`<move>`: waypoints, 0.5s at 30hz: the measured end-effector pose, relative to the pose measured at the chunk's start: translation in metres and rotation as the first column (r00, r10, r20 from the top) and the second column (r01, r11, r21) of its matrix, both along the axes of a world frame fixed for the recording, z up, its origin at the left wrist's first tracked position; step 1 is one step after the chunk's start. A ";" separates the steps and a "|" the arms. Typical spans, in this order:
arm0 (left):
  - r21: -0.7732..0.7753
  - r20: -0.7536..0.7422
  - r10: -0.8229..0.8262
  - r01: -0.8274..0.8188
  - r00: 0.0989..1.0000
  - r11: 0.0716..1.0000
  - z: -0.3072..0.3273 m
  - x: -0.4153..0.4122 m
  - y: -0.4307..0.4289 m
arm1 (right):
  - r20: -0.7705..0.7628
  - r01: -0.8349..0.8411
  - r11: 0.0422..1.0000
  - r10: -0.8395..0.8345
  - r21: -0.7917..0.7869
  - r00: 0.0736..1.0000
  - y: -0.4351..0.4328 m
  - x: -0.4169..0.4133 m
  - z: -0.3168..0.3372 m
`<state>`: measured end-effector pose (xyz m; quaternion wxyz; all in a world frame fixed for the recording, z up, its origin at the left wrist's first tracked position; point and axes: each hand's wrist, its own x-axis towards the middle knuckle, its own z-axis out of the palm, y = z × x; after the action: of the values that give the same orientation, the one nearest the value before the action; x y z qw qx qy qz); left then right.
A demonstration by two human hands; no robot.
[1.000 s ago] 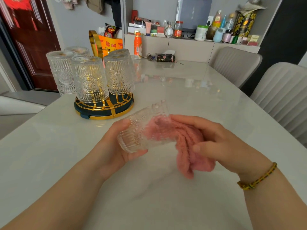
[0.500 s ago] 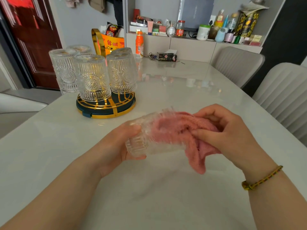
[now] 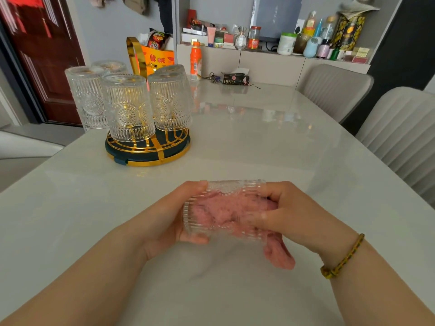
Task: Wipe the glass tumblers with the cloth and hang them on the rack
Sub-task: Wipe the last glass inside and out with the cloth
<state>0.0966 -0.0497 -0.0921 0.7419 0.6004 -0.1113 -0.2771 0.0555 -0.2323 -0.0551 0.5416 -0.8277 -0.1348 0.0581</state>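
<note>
A ribbed glass tumbler lies on its side above the white table, its base to the left. My left hand grips that base end. A pink cloth is stuffed inside the tumbler, and one corner hangs out below the mouth. My right hand holds the cloth at the mouth, with fingers reaching into the glass. At the back left, several patterned tumblers hang upside down on a gold wire rack with a dark round base.
The white table runs far ahead. At its far end lie an orange bottle, keys and a dark pack. Two grey chairs stand along the right side. A cluttered shelf sits behind.
The tumbler has turned from tilted to level and dropped a little toward me. My right hand has pushed the cloth deeper into the glass.
</note>
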 end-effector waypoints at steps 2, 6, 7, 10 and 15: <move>0.019 0.004 -0.015 0.015 1.000 1.000 0.002 -0.002 -0.001 | -0.037 0.111 0.984 -0.107 0.139 0.994 0.007 0.001 -0.003; 0.020 0.123 -0.055 0.053 0.991 0.998 0.003 -0.002 -0.001 | -0.283 0.255 0.872 -0.142 0.419 0.949 0.008 0.005 -0.008; -0.001 0.146 -0.055 0.056 0.988 0.998 0.003 -0.002 -0.001 | -0.321 0.270 0.848 -0.126 0.456 0.939 0.006 0.006 -0.009; -0.079 0.131 -0.012 0.023 0.991 0.997 0.003 0.001 0.001 | -0.322 0.199 0.808 -0.012 0.555 0.947 -0.002 0.007 -0.007; -0.194 -0.011 0.159 -0.159 0.987 0.968 0.008 0.000 -0.002 | -0.156 -0.149 0.797 0.290 0.585 0.944 -0.006 0.004 -0.003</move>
<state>0.0970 -0.0516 -0.0840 0.8166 0.5326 -0.0909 -0.2033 0.0592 -0.2388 -0.0585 0.7639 -0.5952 -0.1756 0.1771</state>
